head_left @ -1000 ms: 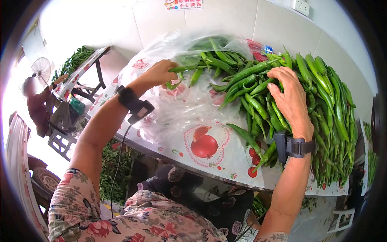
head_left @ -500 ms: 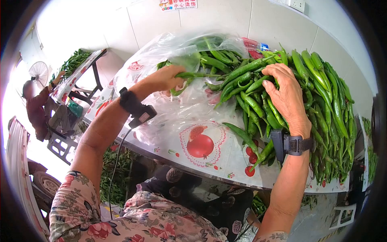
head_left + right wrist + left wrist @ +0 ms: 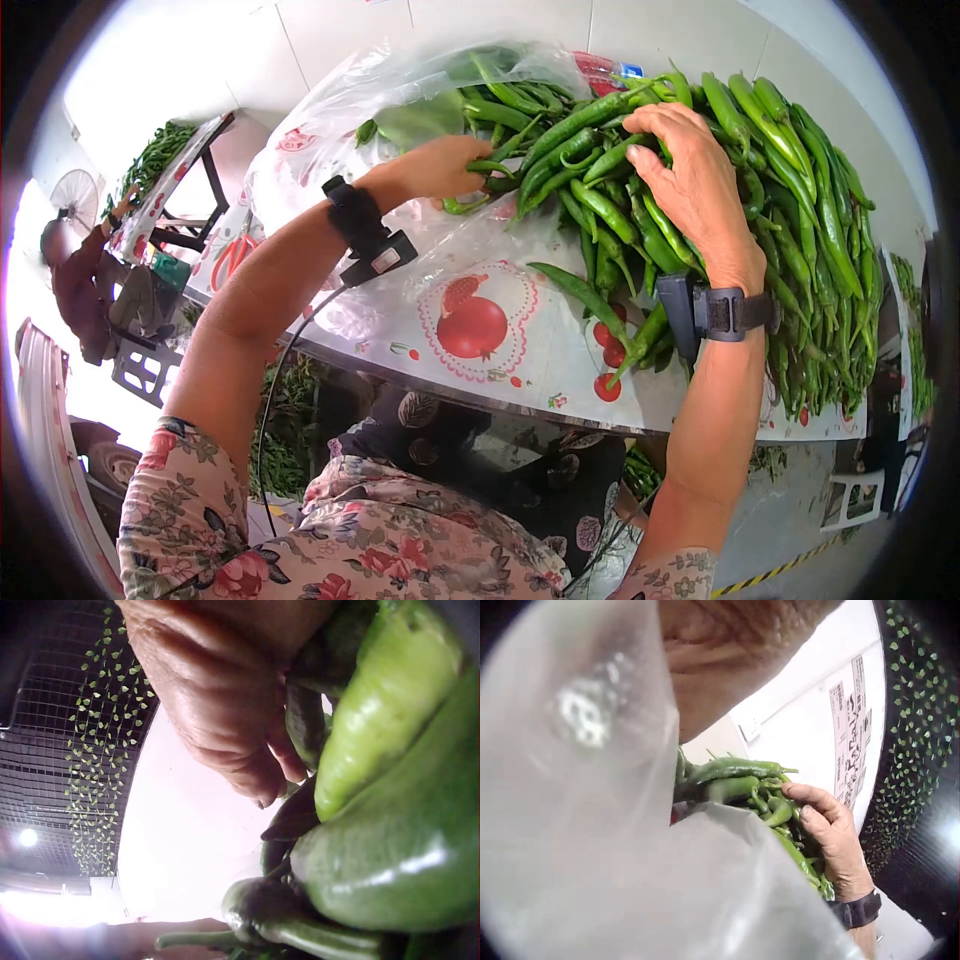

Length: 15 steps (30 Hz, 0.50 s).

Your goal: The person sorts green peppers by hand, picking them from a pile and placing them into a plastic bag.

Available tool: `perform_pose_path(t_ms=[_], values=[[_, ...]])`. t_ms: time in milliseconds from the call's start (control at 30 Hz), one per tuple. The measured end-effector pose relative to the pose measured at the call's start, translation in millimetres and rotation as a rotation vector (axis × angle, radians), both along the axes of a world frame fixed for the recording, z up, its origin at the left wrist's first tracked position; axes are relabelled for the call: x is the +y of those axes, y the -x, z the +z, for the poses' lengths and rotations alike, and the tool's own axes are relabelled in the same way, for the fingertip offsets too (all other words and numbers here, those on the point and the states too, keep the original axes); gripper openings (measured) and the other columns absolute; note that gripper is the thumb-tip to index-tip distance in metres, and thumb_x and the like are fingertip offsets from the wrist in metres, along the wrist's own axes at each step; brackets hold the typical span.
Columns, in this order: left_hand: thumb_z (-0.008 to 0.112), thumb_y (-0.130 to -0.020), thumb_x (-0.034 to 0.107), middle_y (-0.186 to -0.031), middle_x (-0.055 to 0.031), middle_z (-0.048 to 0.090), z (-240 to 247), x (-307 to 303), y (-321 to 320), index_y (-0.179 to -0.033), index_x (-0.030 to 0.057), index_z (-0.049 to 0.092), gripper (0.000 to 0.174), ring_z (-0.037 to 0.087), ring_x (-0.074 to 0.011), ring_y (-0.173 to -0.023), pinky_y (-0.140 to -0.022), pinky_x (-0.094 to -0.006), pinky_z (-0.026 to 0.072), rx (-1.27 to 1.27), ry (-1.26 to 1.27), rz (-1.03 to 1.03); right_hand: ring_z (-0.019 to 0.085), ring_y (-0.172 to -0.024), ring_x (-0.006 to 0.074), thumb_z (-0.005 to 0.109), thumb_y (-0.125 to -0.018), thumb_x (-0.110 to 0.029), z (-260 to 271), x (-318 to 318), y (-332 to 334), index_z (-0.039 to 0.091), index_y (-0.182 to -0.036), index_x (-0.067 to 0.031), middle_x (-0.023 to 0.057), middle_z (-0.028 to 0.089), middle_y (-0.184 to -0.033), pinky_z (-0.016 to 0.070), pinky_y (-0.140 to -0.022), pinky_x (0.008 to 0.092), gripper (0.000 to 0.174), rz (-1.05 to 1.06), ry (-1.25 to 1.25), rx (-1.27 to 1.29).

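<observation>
My left hand [image 3: 455,168] pinches a green chili pepper [image 3: 492,167] at the mouth of a clear plastic bag [image 3: 345,155]. More peppers lie in and beside that bag. Over the near side of a big heap of long green chili peppers [image 3: 815,235], my right hand [image 3: 695,180] curls its fingers around some peppers, thumb apart from the fingers. The left wrist view shows the right hand's fingertips [image 3: 791,790] at the pepper stems, with the bag covering much of that view. Up close in the right wrist view, glossy peppers [image 3: 390,855] sit beside the hand.
A patterned cloth [image 3: 500,360] covers the table. Behind the heap lies a red-and-blue package [image 3: 600,70]. Red-handled scissors [image 3: 232,260] lie at the table's left. Another person [image 3: 85,275] works at a pepper-covered table [image 3: 165,155] further left. A cable [image 3: 270,430] hangs from my left wrist.
My left hand has moved right, toward the heap, with a pepper at its fingers. My right hand stays on the heap. The head view has shifted slightly, so the table sits higher.
</observation>
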<state>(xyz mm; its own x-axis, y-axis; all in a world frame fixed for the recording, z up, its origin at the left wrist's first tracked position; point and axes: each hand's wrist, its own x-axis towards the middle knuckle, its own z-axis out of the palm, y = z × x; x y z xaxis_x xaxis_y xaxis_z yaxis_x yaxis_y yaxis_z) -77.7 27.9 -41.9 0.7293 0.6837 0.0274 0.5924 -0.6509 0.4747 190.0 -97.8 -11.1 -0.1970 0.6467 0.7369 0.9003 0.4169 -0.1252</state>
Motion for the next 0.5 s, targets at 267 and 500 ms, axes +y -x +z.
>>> perform_pose_path(t_ms=[267,500], values=[[0.055,-0.082,0.013,-0.092,-0.0159,0.061,-6,8,3,-0.111,-0.0023,0.055,0.033,0.063,-0.0234,-0.067,-0.048,-0.0325,0.0554,-0.054,-0.038,0.025,0.055,-0.106,0.0292,0.064,-0.078,-0.01,2,0,1,0.064,-0.097,-0.0053,0.0106,0.063,-0.103,0.0449,-0.091,0.0382,0.019,0.017,-0.013,-0.001],[0.052,-0.086,0.014,-0.078,-0.0042,0.058,31,-20,13,-0.104,0.0027,0.057,0.022,0.055,-0.0115,-0.063,-0.047,-0.0262,0.0516,-0.297,0.328,0.179,0.056,-0.101,0.029,0.068,-0.075,-0.008,3,-1,3,0.065,-0.091,-0.0022,0.0111,0.064,-0.097,0.0457,-0.089,0.0381,0.018,0.05,-0.068,0.038]])
